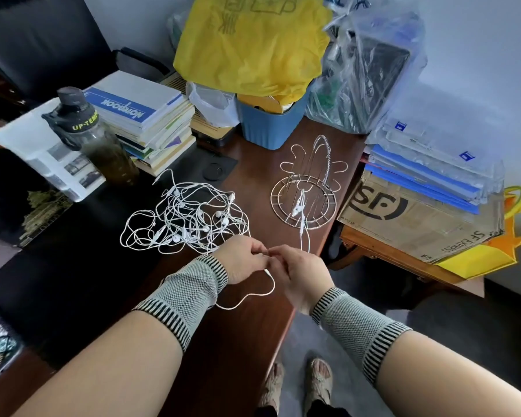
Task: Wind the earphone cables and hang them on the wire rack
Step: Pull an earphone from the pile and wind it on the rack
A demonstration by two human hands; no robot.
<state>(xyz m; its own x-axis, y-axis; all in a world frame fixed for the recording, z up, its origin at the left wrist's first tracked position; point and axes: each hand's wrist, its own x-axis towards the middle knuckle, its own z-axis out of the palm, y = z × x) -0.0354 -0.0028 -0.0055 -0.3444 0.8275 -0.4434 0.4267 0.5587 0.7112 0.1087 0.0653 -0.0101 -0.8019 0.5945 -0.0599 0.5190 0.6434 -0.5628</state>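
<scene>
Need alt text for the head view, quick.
Left hand and right hand pinch one thin white earphone cable over a brown wooden desk, between a tangled white earphone pile and a silver wire rack.

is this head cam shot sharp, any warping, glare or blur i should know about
Head view: wide-angle warping bends the desk edge and the box; the cable pile and wire rack are fairly sharp; left hand and right hand slightly soft; the frame's lower left corner is blurred; soft even light, glare on the plastic bag.
</scene>
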